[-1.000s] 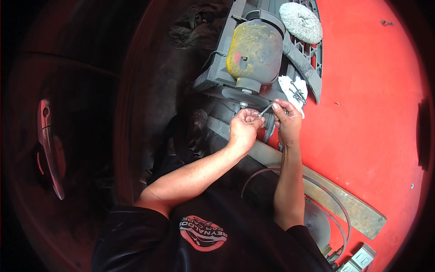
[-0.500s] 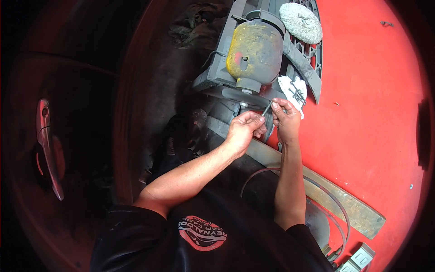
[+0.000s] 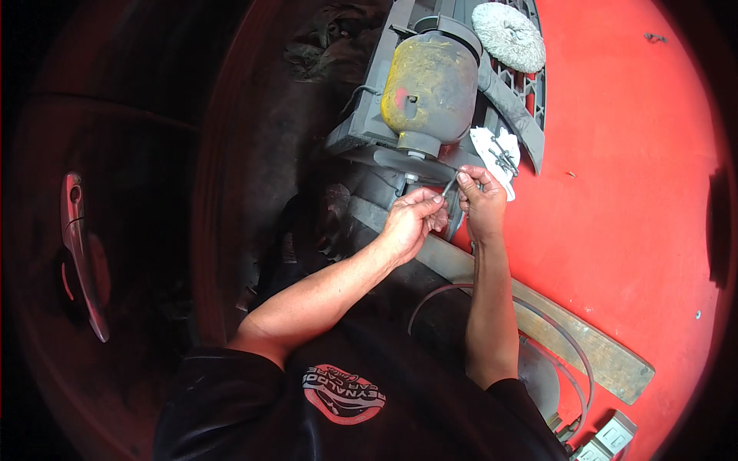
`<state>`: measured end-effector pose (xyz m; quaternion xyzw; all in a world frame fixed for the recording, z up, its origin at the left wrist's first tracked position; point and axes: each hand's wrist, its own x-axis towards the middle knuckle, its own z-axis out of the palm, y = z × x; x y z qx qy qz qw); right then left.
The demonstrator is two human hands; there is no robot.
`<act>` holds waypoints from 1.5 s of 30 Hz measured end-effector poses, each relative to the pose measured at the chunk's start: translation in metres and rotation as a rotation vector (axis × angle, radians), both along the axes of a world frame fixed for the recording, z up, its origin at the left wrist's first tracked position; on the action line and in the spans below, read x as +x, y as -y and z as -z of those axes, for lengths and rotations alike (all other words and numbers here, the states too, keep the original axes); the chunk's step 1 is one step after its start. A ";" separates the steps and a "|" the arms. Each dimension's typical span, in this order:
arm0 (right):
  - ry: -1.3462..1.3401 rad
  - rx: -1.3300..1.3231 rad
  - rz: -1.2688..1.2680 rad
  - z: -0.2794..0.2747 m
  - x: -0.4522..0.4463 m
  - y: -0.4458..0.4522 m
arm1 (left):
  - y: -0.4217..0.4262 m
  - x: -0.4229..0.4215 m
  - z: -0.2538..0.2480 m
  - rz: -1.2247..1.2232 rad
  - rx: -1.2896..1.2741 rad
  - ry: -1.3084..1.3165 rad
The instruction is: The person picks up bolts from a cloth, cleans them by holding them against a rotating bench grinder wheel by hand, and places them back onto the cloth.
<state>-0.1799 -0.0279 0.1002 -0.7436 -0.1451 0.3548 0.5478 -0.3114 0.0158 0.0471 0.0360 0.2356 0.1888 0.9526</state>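
A slim metal bolt [image 3: 448, 187] is pinched at its lower end by my left hand [image 3: 413, 221] and at its upper end by my right hand [image 3: 484, 206]. The upper end meets or nearly meets the rim of a thin grey wheel [image 3: 407, 162], which looks blurred as if spinning; contact cannot be made out. That wheel sits on the shaft of a worn yellow and grey bench grinder [image 3: 430, 88]. Beside my right hand, several dark bolts [image 3: 505, 160] lie on a white cloth or paper [image 3: 483, 140].
A fluffy white buffing pad [image 3: 509, 37] rests beyond the grinder on a grey plastic grille [image 3: 530, 96]. A wooden plank [image 3: 584, 338], a hose [image 3: 573, 346] and an outlet box [image 3: 615, 436] are at lower right. A dark car door with a handle [image 3: 83, 253] stands left.
The view has shifted very slightly. Both hands keep their pinch on the bolt near the wheel, with only a slight change in my right hand's position.
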 end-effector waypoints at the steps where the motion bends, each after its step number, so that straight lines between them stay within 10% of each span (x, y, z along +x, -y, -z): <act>1: 0.001 0.004 0.003 -0.001 0.000 -0.001 | -0.001 0.000 0.000 -0.004 -0.002 0.022; 20: 0.027 0.005 -0.040 -0.003 0.005 0.001 | -0.001 0.001 -0.013 -0.035 0.333 -0.243; 45: 0.002 0.033 0.052 -0.011 0.009 -0.004 | 0.011 0.016 -0.036 -0.108 0.067 -0.302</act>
